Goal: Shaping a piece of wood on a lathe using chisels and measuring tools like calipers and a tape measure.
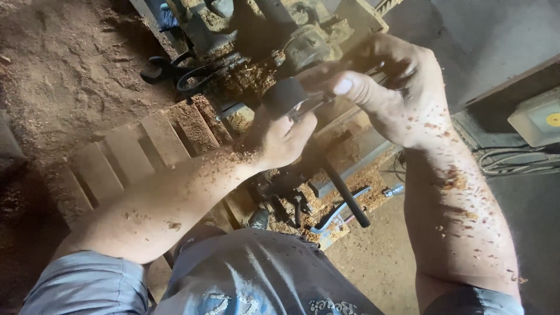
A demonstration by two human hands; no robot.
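Our left hand (280, 137) and right hand (396, 87) both clamp the stiff, heavy-looking turning tool (326, 157) (dusty, so likely slippery) high up.

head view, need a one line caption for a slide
Both hands, left hand and right hand, grip a long dark tool at a sawdust-covered machine, wood chips clinging to both forearms.

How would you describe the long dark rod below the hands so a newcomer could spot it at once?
Start at the sawdust-covered machine bed in the middle. Just under the left hand, the black rod slants down to the right. Unlike the curved pale metal handle beside it, it is straight, thick and round-ended.
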